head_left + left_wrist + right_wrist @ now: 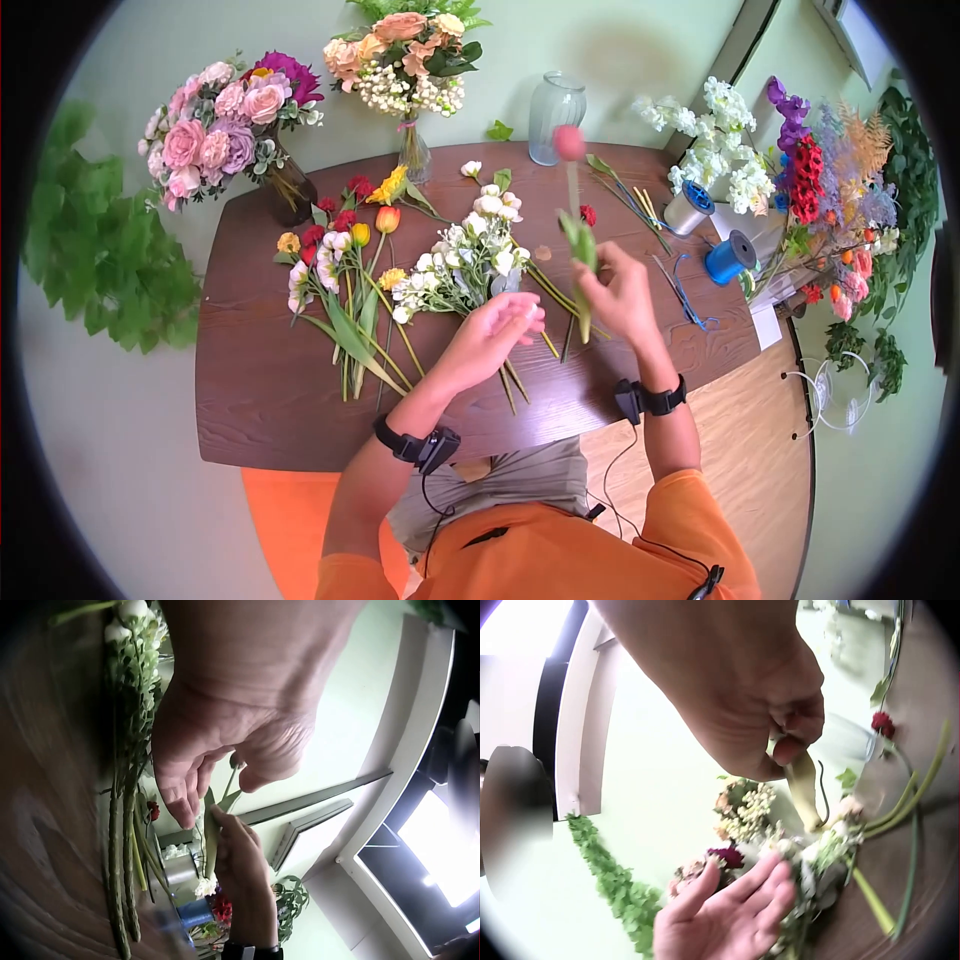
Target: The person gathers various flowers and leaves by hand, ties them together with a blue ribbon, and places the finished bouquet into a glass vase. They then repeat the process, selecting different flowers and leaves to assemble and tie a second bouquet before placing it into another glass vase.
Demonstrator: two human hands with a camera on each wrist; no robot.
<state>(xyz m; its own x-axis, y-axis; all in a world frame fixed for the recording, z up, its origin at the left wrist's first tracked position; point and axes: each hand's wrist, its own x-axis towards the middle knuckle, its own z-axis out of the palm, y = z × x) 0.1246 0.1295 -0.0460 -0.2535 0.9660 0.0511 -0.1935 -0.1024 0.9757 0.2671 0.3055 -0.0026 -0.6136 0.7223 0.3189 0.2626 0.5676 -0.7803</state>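
Note:
Upright above the table, a pink flower (569,143) with broad green leaves (580,245) is pinched between thumb and fingers of the right hand (622,292). In the right wrist view the right hand (761,705) grips a pale green leaf (802,793) around the stem; the blossom cannot be made out there. The left hand (492,338) holds nothing, its palm turned up and fingers slightly bent, just over the stems of the white flowers (455,260). The left wrist view shows the left hand (232,720) apart from the leaves (211,844).
Red, orange and yellow flowers (361,234) lie at the left of the table (270,420). Two vases of flowers and a glass vase (556,110) stand along the back. Ribbon spools (730,257), wire and loose stems are at the right, beside more bouquets (800,180).

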